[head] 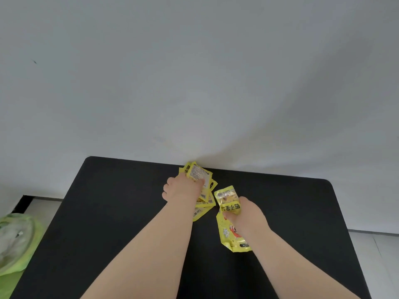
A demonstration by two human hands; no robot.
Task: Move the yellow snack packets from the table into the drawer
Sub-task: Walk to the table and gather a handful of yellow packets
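Observation:
Several yellow snack packets lie in a loose pile (205,199) near the far edge of the black table (108,212). My left hand (181,188) rests on that pile and grips a packet (198,172) whose white label faces up. My right hand (244,214) is closed on a small yellow packet (228,200) with black lettering. Beneath that hand a larger yellow packet (231,236) lies flat on the table. No drawer is in view.
A white wall (194,72) stands directly behind the table's far edge. A green plastic bag (15,242) sits off the table's left side, low down. Pale floor tiles (377,255) show to the right of the table.

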